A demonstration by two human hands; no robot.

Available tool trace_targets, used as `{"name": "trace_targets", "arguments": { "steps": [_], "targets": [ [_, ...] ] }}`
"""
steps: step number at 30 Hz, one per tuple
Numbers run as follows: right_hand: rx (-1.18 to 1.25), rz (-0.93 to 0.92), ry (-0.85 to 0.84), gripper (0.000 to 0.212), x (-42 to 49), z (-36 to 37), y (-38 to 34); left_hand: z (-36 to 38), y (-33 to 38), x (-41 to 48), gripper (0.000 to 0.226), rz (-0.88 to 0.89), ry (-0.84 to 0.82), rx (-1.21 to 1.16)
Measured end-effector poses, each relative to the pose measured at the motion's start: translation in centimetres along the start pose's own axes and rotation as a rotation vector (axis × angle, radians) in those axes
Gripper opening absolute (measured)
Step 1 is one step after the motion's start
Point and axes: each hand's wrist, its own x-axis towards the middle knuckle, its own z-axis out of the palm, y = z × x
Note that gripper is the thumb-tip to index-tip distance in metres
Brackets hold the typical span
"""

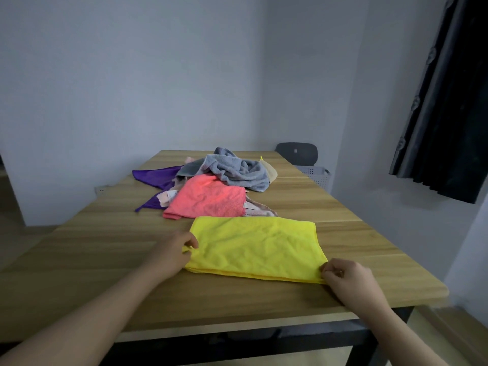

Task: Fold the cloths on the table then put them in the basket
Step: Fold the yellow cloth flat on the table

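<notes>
While your hands sit well apart at opposite ends of the yellow cloth, each one is clamped on it. Your left hand pinches the left edge, thumb on top, and your right hand pinches the near right corner with curled fingers. The cloth lies flat on the wooden table, doubled over, with layered edges showing along its near side. Just behind it is a loose heap: a coral pink cloth in front, a grey towel crumpled on top, a purple cloth spread to the left and a beige cloth at the far right. The pale perforated basket stands off the table's far right edge, beside a dark chair.
</notes>
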Motion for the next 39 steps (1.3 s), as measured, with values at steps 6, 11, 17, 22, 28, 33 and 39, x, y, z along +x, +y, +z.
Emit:
{"name": "trace_targets", "arguments": {
  "steps": [6,11,17,22,28,33,39],
  "targets": [
    [-0.414,-0.108,0.149,0.039,0.6,0.0,-1.7,-1.2,1.1,0.0,0.024,-0.14,-0.137,0.153],
    [-0.357,-0.22,0.181,0.026,2.2,2.4,-5.2,-0.3,3.2,1.3,0.029,0.142,0.21,0.084],
    [-0.408,-0.148,-0.317,0.047,4.3,5.3,-5.7,2.1,3.3,1.6,0.061,-0.001,-0.539,0.428],
    [-0.229,-0.129,-0.144,0.031,6.4,4.8,-7.8,-0.3,4.4,3.5,0.042,-0.002,-0.274,0.541],
    [-0.466,-0.185,-0.218,0.054,8.9,8.7,-8.0,4.1,3.6,4.5,0.058,0.034,-0.314,0.283],
    [-0.503,-0.075,-0.333,0.066,10.9,9.4,-5.9,4.9,1.5,5.4,0.071,-0.088,-0.394,0.385],
    [-0.53,-0.091,-0.347,0.067,13.6,10.1,-6.2,4.9,1.0,7.3,0.074,-0.115,-0.359,0.379]
  ]
}}
